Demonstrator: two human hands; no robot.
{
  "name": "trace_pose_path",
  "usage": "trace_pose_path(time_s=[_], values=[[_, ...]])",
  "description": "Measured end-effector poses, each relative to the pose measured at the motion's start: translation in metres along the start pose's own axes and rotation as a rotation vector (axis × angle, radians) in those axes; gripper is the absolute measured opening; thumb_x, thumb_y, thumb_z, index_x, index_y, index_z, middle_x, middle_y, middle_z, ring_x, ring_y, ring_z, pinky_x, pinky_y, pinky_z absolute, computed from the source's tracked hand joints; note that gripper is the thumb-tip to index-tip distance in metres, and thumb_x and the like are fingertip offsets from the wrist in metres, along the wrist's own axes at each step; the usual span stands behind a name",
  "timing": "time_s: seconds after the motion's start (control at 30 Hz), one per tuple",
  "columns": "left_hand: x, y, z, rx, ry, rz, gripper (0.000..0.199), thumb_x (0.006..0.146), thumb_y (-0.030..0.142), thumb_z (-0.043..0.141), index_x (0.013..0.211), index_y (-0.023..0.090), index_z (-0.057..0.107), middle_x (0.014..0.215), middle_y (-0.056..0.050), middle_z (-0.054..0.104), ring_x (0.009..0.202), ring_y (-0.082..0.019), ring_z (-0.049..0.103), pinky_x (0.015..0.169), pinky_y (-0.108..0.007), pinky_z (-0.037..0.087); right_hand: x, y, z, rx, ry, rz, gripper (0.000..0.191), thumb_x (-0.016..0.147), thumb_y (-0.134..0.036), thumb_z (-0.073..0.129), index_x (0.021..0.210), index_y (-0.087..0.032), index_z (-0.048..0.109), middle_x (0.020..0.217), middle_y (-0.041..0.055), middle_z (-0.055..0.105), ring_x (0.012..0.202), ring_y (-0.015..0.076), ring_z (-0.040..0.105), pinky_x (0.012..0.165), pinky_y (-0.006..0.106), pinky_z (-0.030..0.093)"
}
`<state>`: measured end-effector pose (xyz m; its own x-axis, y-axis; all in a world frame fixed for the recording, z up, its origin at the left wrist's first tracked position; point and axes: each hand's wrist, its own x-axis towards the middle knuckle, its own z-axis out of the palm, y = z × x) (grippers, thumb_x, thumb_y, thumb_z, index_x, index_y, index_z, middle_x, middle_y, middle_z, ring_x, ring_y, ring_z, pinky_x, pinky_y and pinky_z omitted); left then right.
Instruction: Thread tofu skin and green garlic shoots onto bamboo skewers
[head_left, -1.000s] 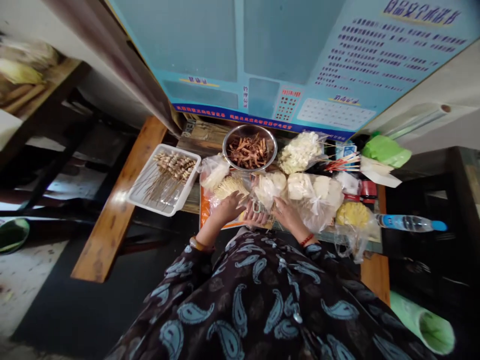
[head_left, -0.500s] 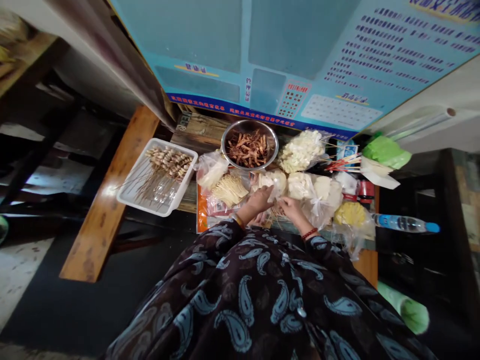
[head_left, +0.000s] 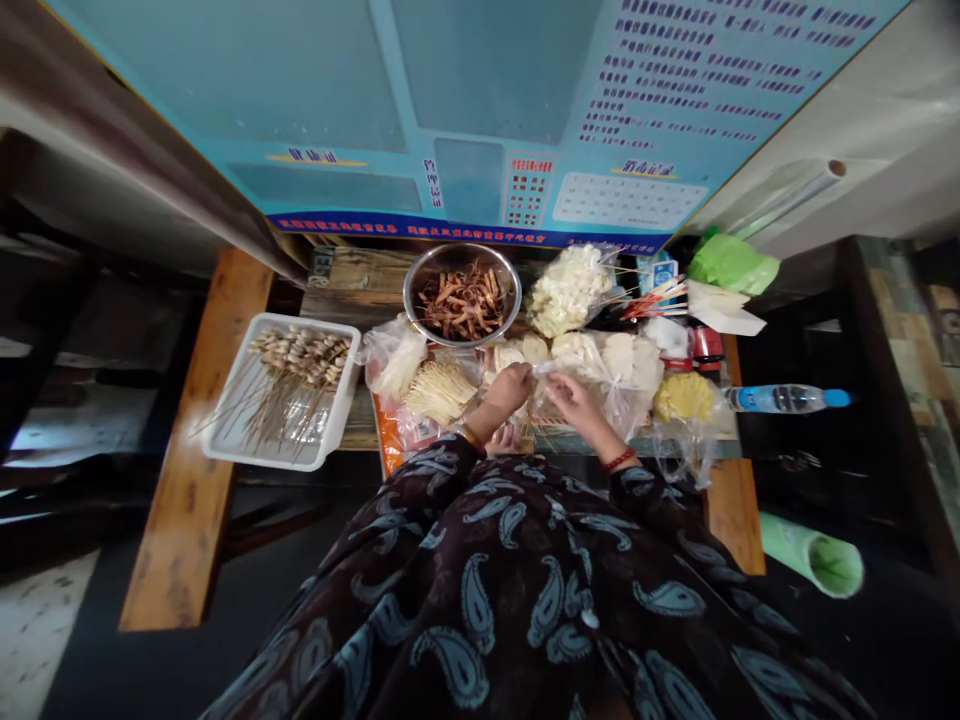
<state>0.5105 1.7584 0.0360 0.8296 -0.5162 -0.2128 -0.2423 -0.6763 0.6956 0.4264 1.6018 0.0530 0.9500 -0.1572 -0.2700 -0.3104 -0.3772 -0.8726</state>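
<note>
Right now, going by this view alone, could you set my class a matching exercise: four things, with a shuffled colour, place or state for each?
Things:
1. bowl
2. tray
3. bottle
4. right hand

Descriptions:
A. has a blue cap
B. has a red band at its wrist
C. holds loaded skewers
D. holds brown strips

Pairs: 1-D, 2-C, 3-A, 4-B

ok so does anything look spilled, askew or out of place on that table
No spill or damage stands out. The oddest spot is the right end of the table: the clear bag of yellow food droops past the near edge. The bottle beside it looks tipped outward, though lens stretch could explain that.
</note>
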Motion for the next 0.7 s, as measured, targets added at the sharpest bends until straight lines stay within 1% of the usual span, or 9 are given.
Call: trace_pose_path(time_s=[0.1,0.13,0.2,0.27,0.33,0.4,0.47,0.57,0.7], values=[[0.004,0.005,-0.001,-0.038,0.071,-0.001,0.024,0.087,0.009,0.048,0.100,0.015,0.067,0.100,-0.012,0.068,0.097,-0.021,0.063,0.090,-0.032,0.050,-0.002,0.010,0.001,-0.070,-0.002,-0.067,0.069,0.069,-0.045,0.075,0.132,-0.021,0.057,0.124,0.0145,0.062,0.083,0.0224,0.066,0.077,0.039,0.056],[0.005,0.007,-0.001,-0.050,0.088,0.005,0.024,0.087,0.010,0.049,0.100,0.015,0.068,0.100,-0.012,0.068,0.096,-0.021,0.063,0.089,-0.031,0.050,0.000,0.013,0.003,-0.102,0.000,-0.082,0.073,0.069,-0.044,0.075,0.135,-0.021,0.055,0.128,0.0158,0.060,0.083,0.0225,0.067,0.076,0.040,0.056],[0.004,0.014,0.000,-0.073,0.109,0.020,0.023,0.086,0.010,0.049,0.099,0.015,0.068,0.099,-0.011,0.069,0.094,-0.021,0.064,0.087,-0.030,0.050,0.004,0.015,0.011,-0.175,0.022,-0.097,0.070,0.070,-0.042,0.072,0.134,-0.020,0.054,0.130,0.0171,0.058,0.080,0.0221,0.067,0.070,0.038,0.056],[0.000,0.020,0.002,-0.093,0.125,0.033,0.026,0.085,0.009,0.049,0.100,0.015,0.069,0.098,-0.011,0.070,0.093,-0.020,0.064,0.086,-0.030,0.051,0.008,0.015,0.019,-0.263,0.053,-0.111,0.059,0.072,-0.039,0.069,0.126,-0.018,0.058,0.124,0.0163,0.062,0.077,0.0215,0.067,0.066,0.035,0.054],[-0.006,0.024,0.005,-0.109,0.138,0.043,0.027,0.084,0.008,0.049,0.102,0.015,0.069,0.098,-0.011,0.070,0.092,-0.020,0.065,0.085,-0.030,0.051,0.011,0.014,0.026,-0.338,0.072,-0.128,0.044,0.071,-0.032,0.066,0.112,-0.016,0.065,0.108,0.0152,0.069,0.076,0.0224,0.066,0.065,0.033,0.052],[-0.014,0.027,0.008,-0.121,0.146,0.047,0.025,0.083,0.008,0.050,0.098,0.015,0.069,0.096,-0.013,0.071,0.090,-0.022,0.065,0.083,-0.031,0.052,0.013,0.014,0.030,-0.385,0.084,-0.131,0.025,0.070,-0.024,0.062,0.092,-0.014,0.069,0.088,0.0153,0.071,0.076,0.0248,0.065,0.065,0.033,0.049],[-0.021,0.027,0.012,-0.134,0.150,0.053,0.020,0.083,0.009,0.051,0.092,0.014,0.069,0.095,-0.014,0.071,0.088,-0.023,0.065,0.080,-0.032,0.052,0.014,0.015,0.033,-0.414,0.095,-0.117,0.009,0.068,-0.020,0.058,0.069,-0.016,0.066,0.070,0.0157,0.069,0.072,0.0270,0.064,0.064,0.035,0.047],[-0.029,0.024,0.015,-0.163,0.156,0.073,0.016,0.087,0.015,0.052,0.090,0.014,0.069,0.096,-0.015,0.071,0.090,-0.024,0.065,0.082,-0.033,0.052,0.018,0.016,0.034,-0.431,0.120,-0.097,0.017,0.068,-0.020,0.053,0.052,-0.021,0.056,0.054,0.0144,0.063,0.067,0.0288,0.063,0.064,0.037,0.046],[-0.041,0.005,0.010,-0.269,0.200,0.100,0.021,0.089,0.022,0.058,0.106,0.016,0.069,0.107,-0.011,0.071,0.097,-0.021,0.066,0.091,-0.032,0.051,0.022,0.012,0.036,-0.372,0.155,-0.126,0.018,0.075,-0.029,0.054,0.061,-0.021,0.061,0.069,0.0131,0.071,0.075,0.0285,0.066,0.072,0.038,0.049]])
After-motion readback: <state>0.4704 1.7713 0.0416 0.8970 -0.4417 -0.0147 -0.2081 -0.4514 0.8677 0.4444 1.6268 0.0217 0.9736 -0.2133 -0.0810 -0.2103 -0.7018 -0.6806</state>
